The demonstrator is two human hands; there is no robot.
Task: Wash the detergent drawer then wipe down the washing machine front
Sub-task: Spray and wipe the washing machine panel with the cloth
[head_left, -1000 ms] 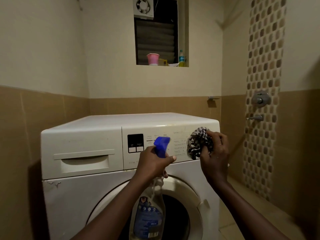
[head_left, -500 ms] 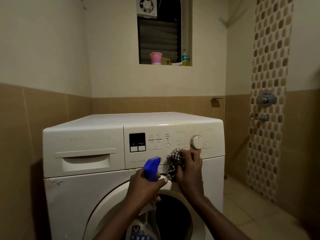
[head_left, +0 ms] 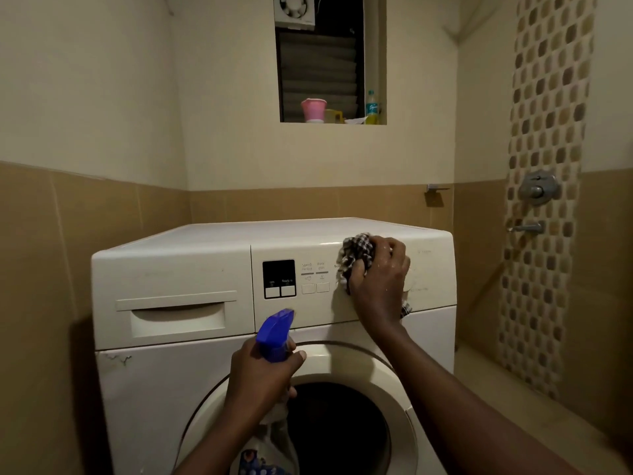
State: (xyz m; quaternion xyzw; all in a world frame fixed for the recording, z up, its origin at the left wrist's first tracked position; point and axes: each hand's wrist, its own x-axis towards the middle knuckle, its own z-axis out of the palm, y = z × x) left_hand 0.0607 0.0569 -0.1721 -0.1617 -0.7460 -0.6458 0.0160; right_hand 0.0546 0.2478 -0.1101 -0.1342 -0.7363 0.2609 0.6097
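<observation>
A white front-loading washing machine [head_left: 178, 269] fills the middle of the head view. Its detergent drawer [head_left: 176, 315] sits closed at the upper left of the front. My right hand [head_left: 380, 275] grips a bunched checked cloth [head_left: 354, 257] and presses it on the control panel, covering the dial. My left hand [head_left: 263, 375] holds a spray bottle [head_left: 274, 334] by its neck in front of the round door [head_left: 342, 426], blue nozzle pointing up toward the panel. The bottle's lower body runs out of frame.
Tiled walls close in on the left and behind the machine. A shower valve [head_left: 537, 188] and tap [head_left: 525, 228] are on the right wall above open floor. A window ledge above holds a pink cup [head_left: 313, 109] and a bottle [head_left: 371, 108].
My right hand moved the cloth from the panel's lower edge up and right, back over the dial. My left hand with the spray bottle shifted slightly.
</observation>
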